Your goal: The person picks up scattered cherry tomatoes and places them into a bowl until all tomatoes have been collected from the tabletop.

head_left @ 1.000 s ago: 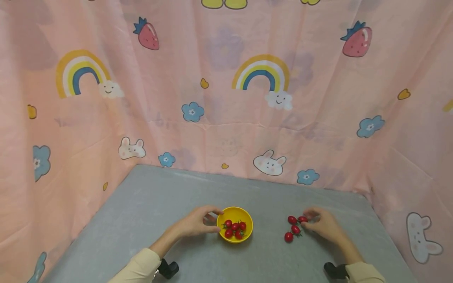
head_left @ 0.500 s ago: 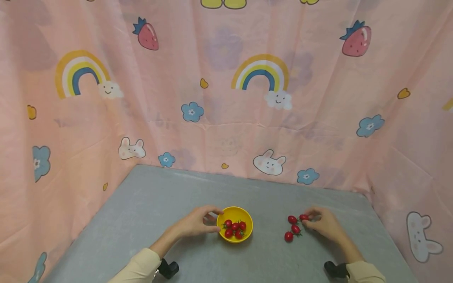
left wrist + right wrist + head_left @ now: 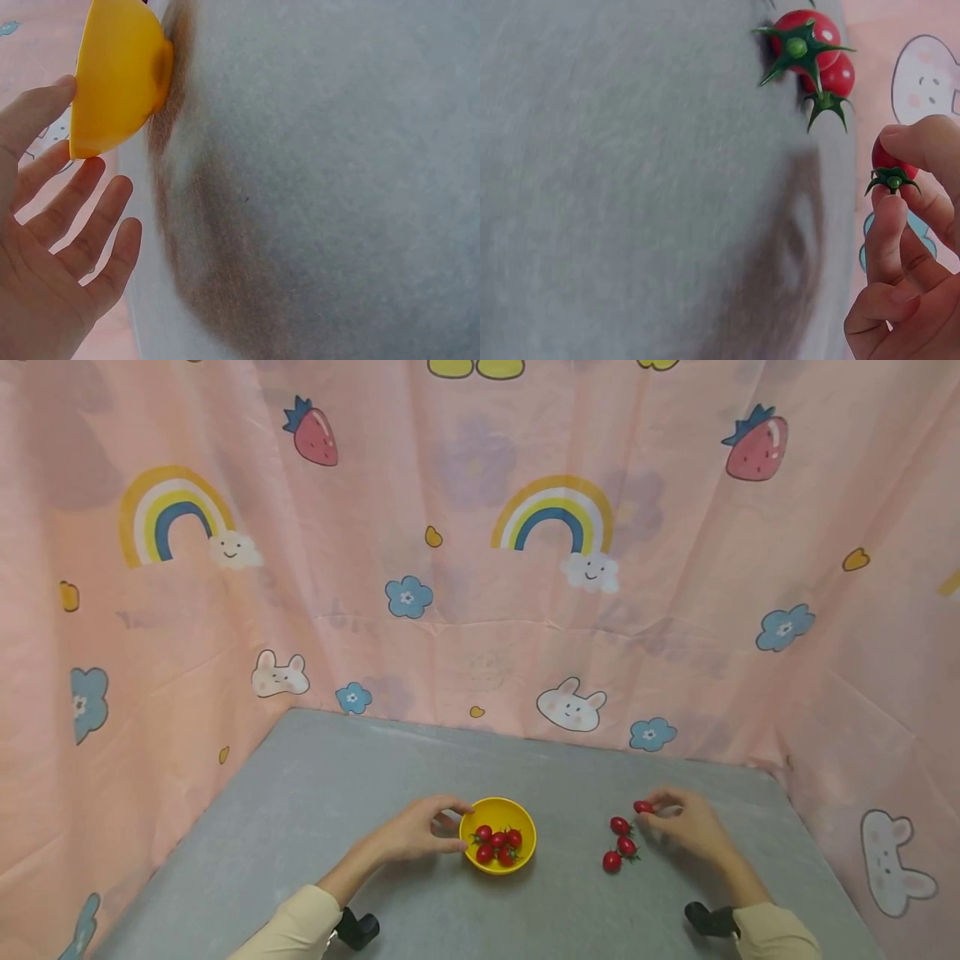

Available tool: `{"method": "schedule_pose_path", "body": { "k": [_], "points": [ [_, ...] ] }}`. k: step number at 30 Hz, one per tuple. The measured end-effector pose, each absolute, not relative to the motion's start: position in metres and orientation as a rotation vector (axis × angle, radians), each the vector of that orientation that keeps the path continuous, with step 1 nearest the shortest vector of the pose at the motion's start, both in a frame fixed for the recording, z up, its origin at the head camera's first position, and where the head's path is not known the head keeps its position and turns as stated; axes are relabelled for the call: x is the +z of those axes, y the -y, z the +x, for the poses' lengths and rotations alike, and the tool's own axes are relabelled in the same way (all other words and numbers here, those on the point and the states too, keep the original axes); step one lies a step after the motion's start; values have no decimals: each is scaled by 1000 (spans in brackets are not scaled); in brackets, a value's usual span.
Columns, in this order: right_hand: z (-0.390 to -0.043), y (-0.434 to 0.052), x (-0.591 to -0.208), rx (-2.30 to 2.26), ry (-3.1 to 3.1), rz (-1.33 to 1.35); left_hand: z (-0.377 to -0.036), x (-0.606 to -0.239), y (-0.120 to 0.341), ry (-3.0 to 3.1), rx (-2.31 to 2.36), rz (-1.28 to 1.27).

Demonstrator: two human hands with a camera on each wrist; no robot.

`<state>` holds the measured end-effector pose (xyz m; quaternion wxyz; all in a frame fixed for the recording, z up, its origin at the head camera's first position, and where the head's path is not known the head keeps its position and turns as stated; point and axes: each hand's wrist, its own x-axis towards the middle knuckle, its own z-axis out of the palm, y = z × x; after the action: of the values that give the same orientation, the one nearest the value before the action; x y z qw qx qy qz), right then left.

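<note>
In the head view, a yellow bowl with several cherry tomatoes in it stands on the grey table. My left hand touches the bowl's left rim with thumb and forefinger tips; in the left wrist view its other fingers are spread and relaxed. My right hand pinches a cherry tomato between thumb and fingers. The right wrist view shows this tomato lifted, its green calyx facing the camera. Left of and nearer than this hand lie three loose tomatoes.
The grey tabletop spreads around the bowl and the loose tomatoes. A pink printed curtain hangs along the back and both sides. Black wrist mounts sit at the cuffs of both sleeves.
My right hand has taken hold of a cherry tomato from the loose group and moved it slightly away from me. The left hand and the bowl have stayed in place.
</note>
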<state>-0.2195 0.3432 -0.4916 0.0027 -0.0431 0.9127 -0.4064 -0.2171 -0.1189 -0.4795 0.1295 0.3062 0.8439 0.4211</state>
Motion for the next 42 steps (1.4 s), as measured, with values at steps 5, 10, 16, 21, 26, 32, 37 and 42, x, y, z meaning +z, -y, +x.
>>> {"method": "schedule_pose_path", "body": {
  "k": [5, 10, 16, 21, 26, 32, 37, 42],
  "points": [
    [-222, -336, -486, -1267, -2921, -260, -217, -479, 119, -2455, 1221, 892],
    [-223, -325, -480, -1248, -2968, -347, -218, -479, 119, -2457, 1217, 895],
    [-225, -309, -473, -1303, -2926, -353, -218, -480, 119, -2432, 1243, 893],
    [-230, -292, -470, -1362, -2857, -387, -218, -480, 119, -2428, 1251, 883],
    [-234, -271, -466, -1376, -2823, -427, -218, -479, 119, -2431, 1247, 872],
    [-237, -248, -462, -1340, -2816, -472, -218, -479, 119, -2433, 1247, 870],
    [-238, -233, -460, -1329, -2809, -515, -218, -480, 120, -2432, 1251, 876],
    [-238, -220, -459, -1346, -2789, -556, -218, -481, 120, -2432, 1251, 887]
  ]
}}
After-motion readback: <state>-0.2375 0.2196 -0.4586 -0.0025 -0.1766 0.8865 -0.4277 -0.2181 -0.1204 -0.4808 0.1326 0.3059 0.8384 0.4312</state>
